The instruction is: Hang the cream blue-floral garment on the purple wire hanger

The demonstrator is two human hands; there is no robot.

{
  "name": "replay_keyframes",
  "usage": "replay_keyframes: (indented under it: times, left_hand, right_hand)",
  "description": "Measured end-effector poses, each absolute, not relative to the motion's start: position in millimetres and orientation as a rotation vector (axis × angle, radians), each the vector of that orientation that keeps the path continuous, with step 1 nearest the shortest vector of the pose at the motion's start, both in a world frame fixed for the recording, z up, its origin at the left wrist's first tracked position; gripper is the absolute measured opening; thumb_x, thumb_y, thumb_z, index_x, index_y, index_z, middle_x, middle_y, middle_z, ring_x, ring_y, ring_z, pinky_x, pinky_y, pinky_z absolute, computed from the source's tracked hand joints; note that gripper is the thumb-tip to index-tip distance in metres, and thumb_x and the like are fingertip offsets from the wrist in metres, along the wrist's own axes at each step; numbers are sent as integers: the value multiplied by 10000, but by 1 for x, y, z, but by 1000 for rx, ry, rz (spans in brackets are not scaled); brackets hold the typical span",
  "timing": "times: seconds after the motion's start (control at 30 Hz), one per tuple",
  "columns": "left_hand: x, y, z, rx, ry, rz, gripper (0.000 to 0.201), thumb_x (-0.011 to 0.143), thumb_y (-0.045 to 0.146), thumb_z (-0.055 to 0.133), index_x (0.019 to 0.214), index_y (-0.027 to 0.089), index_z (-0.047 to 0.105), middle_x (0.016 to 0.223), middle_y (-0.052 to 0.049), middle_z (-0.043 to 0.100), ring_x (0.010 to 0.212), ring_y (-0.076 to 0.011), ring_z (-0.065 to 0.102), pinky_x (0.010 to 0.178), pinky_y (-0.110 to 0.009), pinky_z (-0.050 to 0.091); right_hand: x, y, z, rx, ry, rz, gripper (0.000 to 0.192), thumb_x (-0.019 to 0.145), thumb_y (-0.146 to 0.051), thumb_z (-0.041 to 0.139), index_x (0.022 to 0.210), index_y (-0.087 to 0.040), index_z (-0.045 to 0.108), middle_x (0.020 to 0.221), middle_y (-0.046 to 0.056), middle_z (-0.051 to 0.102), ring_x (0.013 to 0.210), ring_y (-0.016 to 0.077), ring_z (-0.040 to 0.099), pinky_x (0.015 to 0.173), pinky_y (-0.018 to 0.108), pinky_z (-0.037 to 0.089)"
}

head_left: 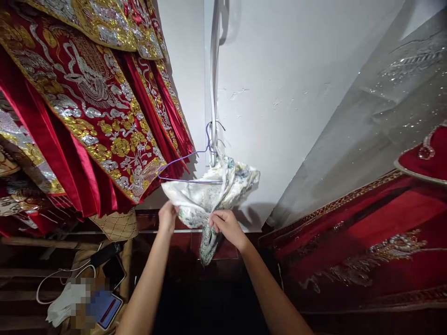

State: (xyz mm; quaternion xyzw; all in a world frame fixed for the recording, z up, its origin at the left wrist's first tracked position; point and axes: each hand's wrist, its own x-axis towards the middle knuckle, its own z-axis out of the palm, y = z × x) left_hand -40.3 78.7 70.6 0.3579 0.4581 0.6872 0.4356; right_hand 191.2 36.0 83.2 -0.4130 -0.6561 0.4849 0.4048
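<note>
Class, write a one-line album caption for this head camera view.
Both hands, left hand and right hand, grip a pale printed cloth on a purple wire hanger beside embroidered red garments.

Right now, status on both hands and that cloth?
Left hand and right hand both gripping the printed cloth. Cloth draped over purple hanger. Red embroidered garments hanging close left.

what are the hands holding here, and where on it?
Both grip the pale printed cloth draped over a purple wire hanger: left hand at its lower left edge, right hand at the bunched middle.
</note>
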Motion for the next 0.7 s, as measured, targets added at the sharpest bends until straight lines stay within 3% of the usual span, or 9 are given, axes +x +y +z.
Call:
replay_keyframes:
  times: [0.07, 0.13, 0.2, 0.3, 0.4, 0.5, 0.6, 0.7]
  left_hand:
    - [-23, 68, 63, 975, 1107, 1575, 313, 705, 386, 793, 644, 140, 610, 609, -10, 598, 585, -129, 540, 605, -260, 447]
    - [-12, 61, 72, 1072, 1043, 1487, 283, 722, 390, 784, 719, 130, 672, 722, -37, 663, 683, -157, 587, 669, -271, 467]
    - [-2, 57, 92, 1233, 964, 1434, 273, 807, 416, 713, 810, 144, 697, 823, -45, 682, 787, -175, 607, 754, -285, 478]
    - [15, 54, 124, 1550, 894, 1372, 257, 893, 415, 626, 900, 168, 695, 891, -54, 678, 863, -193, 613, 833, -307, 477]
    - [28, 52, 139, 1753, 866, 1384, 234, 914, 401, 607, 977, 193, 695, 1103, -88, 664, 1076, -232, 598, 988, -345, 435]
    - [27, 48, 131, 1818, 806, 1205, 321, 953, 422, 538, 1190, 232, 641, 1343, -88, 576, 1280, -248, 501, 1101, -364, 357]
    - [17, 39, 115, 1867, 800, 787, 366, 975, 470, 461, 1085, 186, 665, 1126, -80, 680, 1081, -247, 608, 965, -344, 460]
    - [3, 29, 109, 2008, 942, 599, 338, 947, 462, 505, 932, 164, 663, 921, -52, 697, 874, -226, 626, 822, -306, 483]
  right_hand:
    - [199, 37, 77, -1075, -1690, 1180, 413, 911, -433, 533, 581, -185, 545, 498, -35, 446, 494, 115, 423, 535, 251, 350]
    - [206, 40, 74, -1118, -1678, 1065, 428, 912, -516, 537, 640, -186, 558, 600, -16, 506, 592, 140, 489, 599, 261, 397]
    - [210, 42, 77, -1115, -1655, 998, 411, 933, -563, 491, 821, -191, 626, 820, 32, 617, 828, 197, 583, 769, 301, 456]
    - [206, 38, 90, -1021, -1694, 1195, 455, 965, -587, 400, 1060, -211, 638, 1087, 82, 641, 1089, 244, 568, 945, 367, 444]
    - [203, 33, 109, -906, -1825, 1442, 377, 896, -539, 565, 1051, -201, 629, 1013, 74, 659, 986, 252, 607, 859, 367, 489]
    - [210, 39, 134, -939, -2024, 1305, 264, 752, -328, 739, 946, -186, 630, 883, 43, 666, 831, 227, 612, 737, 324, 492]
    - [224, 65, 159, -1011, -2088, 988, 114, 713, -195, 674, 819, -182, 636, 754, 14, 646, 717, 187, 586, 660, 283, 461]
    - [229, 106, 168, -1013, -1888, 744, 300, 714, -189, 639, 1012, -195, 671, 825, 14, 680, 750, 184, 608, 712, 282, 470]
